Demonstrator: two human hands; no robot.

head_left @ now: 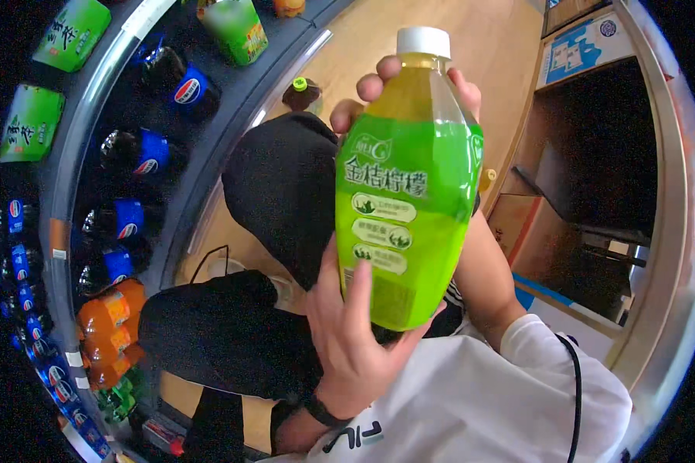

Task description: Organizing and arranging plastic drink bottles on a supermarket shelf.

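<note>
Upright in front of me is a large plastic bottle of yellow-green drink with a white cap and a green printed label. My left hand, with a dark band at the wrist, holds its base, fingers spread under and along the lower side. My right hand grips the bottle's shoulder from behind; fingertips show on both sides of the neck, and the palm is hidden by the bottle. Below and left are my legs in black trousers.
At left, dark shelves hold cola bottles with blue labels, orange drink bottles and green-labelled drinks. A dark bottle with a green cap stands on the wooden floor. Cardboard boxes are at right.
</note>
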